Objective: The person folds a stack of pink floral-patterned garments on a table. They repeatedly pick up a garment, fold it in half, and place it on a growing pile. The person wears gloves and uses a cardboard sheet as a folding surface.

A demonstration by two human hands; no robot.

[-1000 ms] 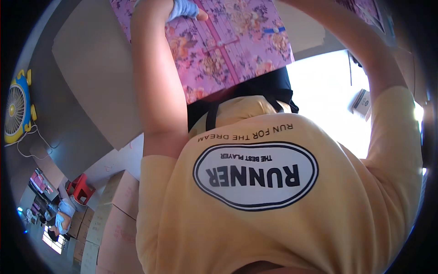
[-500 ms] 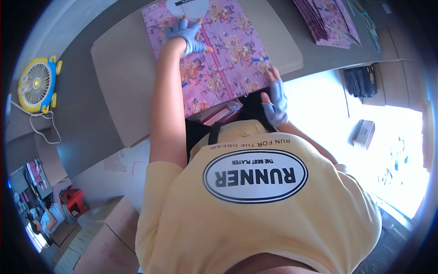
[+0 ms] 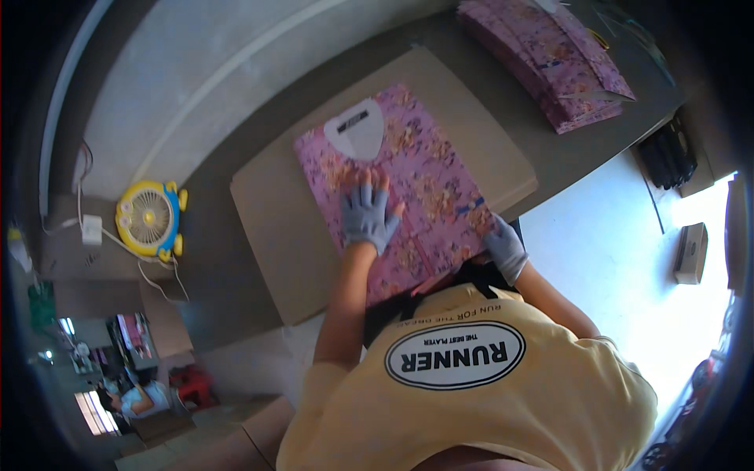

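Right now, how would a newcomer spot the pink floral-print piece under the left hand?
Start at the dark grey table, then the large tan cardboard on it. On that lies the flat pink floral-print piece, under a spread, grey-gloved left hand. Unlike the fanned pink floral stack at upper right, it lies on the cardboard, its white rounded patch fully visible.

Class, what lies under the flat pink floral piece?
Brown board shows left and right of the floral piece, atop the grey table; anything directly beneath is hidden.
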